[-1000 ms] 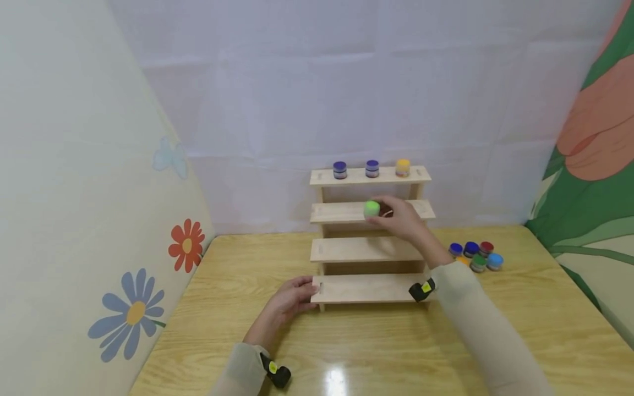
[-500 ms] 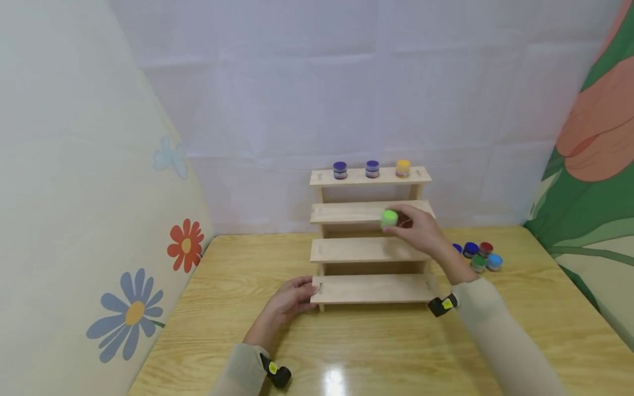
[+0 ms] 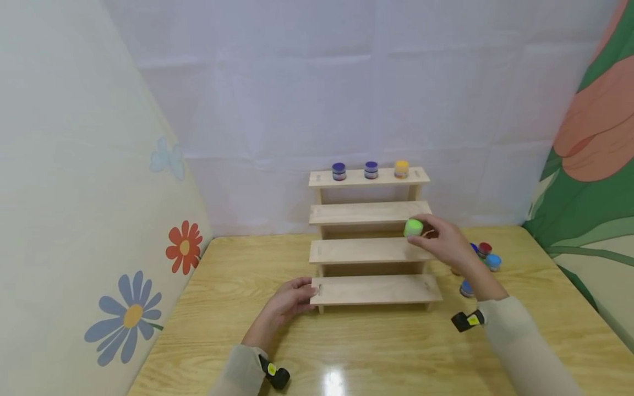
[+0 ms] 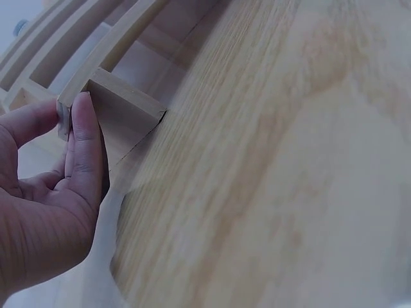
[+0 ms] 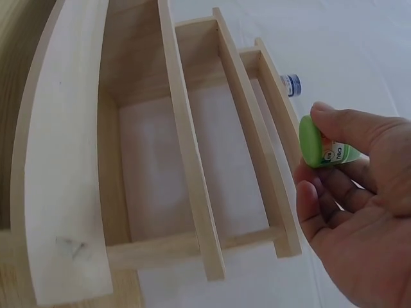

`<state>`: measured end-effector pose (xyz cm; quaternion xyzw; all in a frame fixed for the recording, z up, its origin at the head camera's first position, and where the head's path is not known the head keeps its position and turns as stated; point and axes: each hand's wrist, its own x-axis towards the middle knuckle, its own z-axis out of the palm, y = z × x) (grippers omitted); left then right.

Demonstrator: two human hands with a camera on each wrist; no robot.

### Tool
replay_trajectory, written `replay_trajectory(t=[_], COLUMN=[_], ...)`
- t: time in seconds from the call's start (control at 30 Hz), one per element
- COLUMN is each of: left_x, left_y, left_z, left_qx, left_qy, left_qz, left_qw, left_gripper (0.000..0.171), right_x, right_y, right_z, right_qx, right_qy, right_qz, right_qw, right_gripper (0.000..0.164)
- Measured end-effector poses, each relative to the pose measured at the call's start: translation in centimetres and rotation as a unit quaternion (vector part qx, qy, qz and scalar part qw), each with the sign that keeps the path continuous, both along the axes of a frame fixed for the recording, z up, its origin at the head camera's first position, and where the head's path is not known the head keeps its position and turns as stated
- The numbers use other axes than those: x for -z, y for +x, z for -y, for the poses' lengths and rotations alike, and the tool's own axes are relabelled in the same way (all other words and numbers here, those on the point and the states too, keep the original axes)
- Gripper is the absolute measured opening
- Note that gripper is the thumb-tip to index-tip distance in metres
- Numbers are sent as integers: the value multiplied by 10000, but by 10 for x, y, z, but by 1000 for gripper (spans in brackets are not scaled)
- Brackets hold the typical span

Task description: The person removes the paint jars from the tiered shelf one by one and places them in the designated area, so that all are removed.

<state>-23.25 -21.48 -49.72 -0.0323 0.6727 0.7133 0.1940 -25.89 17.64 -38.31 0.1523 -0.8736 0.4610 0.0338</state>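
Note:
My right hand (image 3: 448, 245) holds a small paint jar with a bright green lid (image 3: 413, 229) between thumb and fingers, over the right end of the stepped wooden stand (image 3: 376, 289). In the right wrist view, the jar's green lid (image 5: 310, 142) faces the shelves and its printed label shows. At the stand's lower left corner, my left hand (image 3: 287, 302) pinches the end of the bottom shelf. The left wrist view shows thumb and fingers on either side of that shelf's end (image 4: 80, 90). Along the top shelf stand two dark-blue-lidded jars (image 3: 339, 171) and a yellow one (image 3: 402, 169).
More jars stand on the table right of the stand, among them a red-lidded jar (image 3: 485, 250), a light blue one (image 3: 493, 262) and a blue one (image 3: 466, 289). My right wrist partly hides this group. A white cloth (image 3: 257, 110) hangs behind, with painted walls at both sides.
My right hand has moved right and a little lower with the green jar, from before the second shelf toward the stand's right end. The left hand has stayed at the bottom shelf.

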Motion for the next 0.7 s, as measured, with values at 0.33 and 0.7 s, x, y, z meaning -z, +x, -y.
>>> replay_trajectory(t=[0.33, 0.7], left_x=[0, -1], left_y=[0, 1], left_z=[-1, -1], left_qx=[-29, -14], left_qy=[-52, -3], left_qz=[19, 14], left_qw=[10000, 10000], left_gripper=[54, 55], right_x=[9, 18], right_y=[8, 20], right_z=[-32, -62], right_qx=[158, 295], right_qy=[56, 185], right_qz=[-184, 136], right_qw=[9997, 9993], right_gripper=[57, 59])
